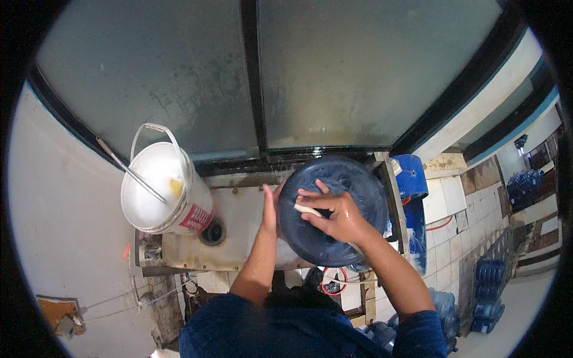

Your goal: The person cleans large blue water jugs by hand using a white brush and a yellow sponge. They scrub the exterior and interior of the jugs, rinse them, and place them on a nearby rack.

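Two blue sleeves (286, 331) are filling the lower edge, and two bare forearms are reaching up from them to one large dark blue jug (334, 209), which is standing wet on the steel tabletop (239, 224), seen from above, against the frosted window (358, 71). One right hand (334, 215) is lying across the jug's top, its fingers (313, 194) curling around one pale pad (307, 210) and pressing it to the plastic. One left hand (270, 209) is bracing the jug's left side, fingers together and flat against it. One white bucket (164, 191) is sitting to the left, one metal rod (131, 171) leaning across its rim, one drain hole (213, 232) just beside it. More blue jugs (492, 280) are stacking up at the right; their count is unclear.
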